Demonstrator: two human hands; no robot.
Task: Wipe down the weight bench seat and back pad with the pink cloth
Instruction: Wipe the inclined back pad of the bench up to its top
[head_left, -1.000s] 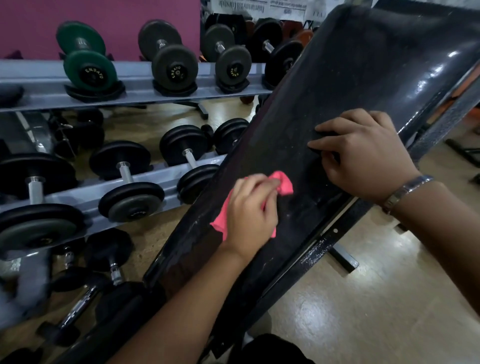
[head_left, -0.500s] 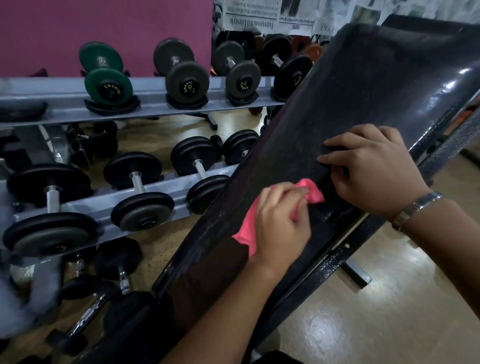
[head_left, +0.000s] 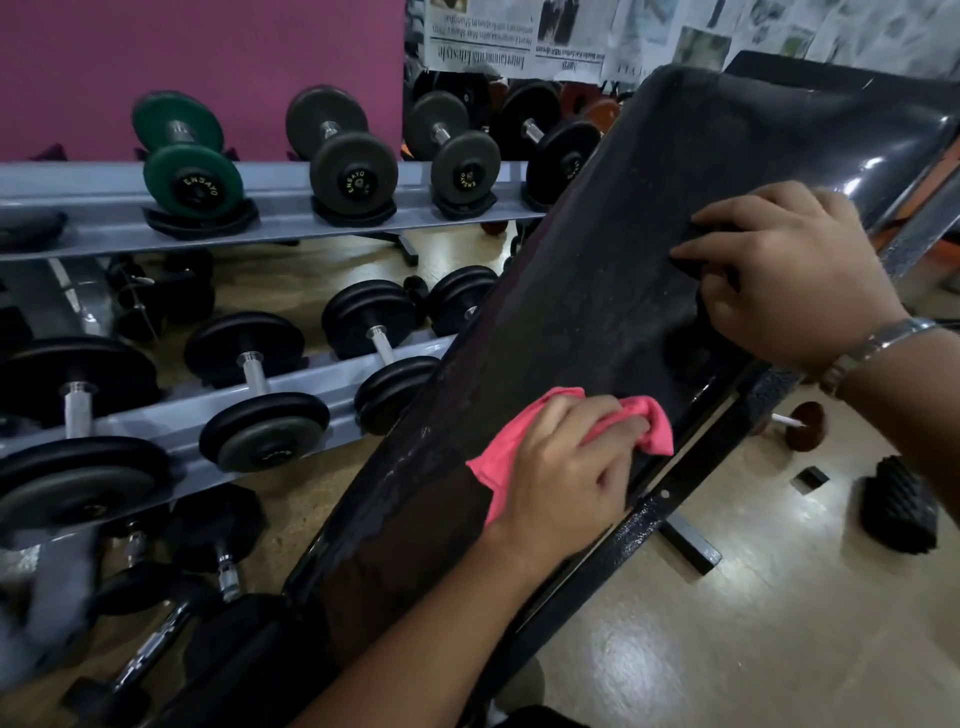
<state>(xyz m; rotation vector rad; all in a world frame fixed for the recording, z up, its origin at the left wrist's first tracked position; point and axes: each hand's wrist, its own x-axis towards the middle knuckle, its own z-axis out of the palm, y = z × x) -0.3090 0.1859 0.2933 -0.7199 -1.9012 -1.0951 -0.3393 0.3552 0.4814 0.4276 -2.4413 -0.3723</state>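
The black back pad (head_left: 613, 270) of the weight bench slopes up from lower left to upper right. My left hand (head_left: 566, 473) presses the bunched pink cloth (head_left: 504, 462) onto the pad near its right edge. My right hand (head_left: 789, 275) rests higher up on the pad's right side, fingers curled against the vinyl, a metal watch on the wrist. The pad's surface looks dusty and speckled. The seat is not in view.
A grey dumbbell rack (head_left: 291, 395) with several dumbbells stands close on the left, more dumbbells on the floor below it. The bench's black steel frame (head_left: 670, 509) runs along the pad's right side. A black ridged roller (head_left: 898, 504) and a small dumbbell (head_left: 802, 423) lie on the floor at right.
My left hand has slid the pink cloth rightward across the pad toward its right edge. The right hand kept its place on the pad. The camera view shifted slightly.
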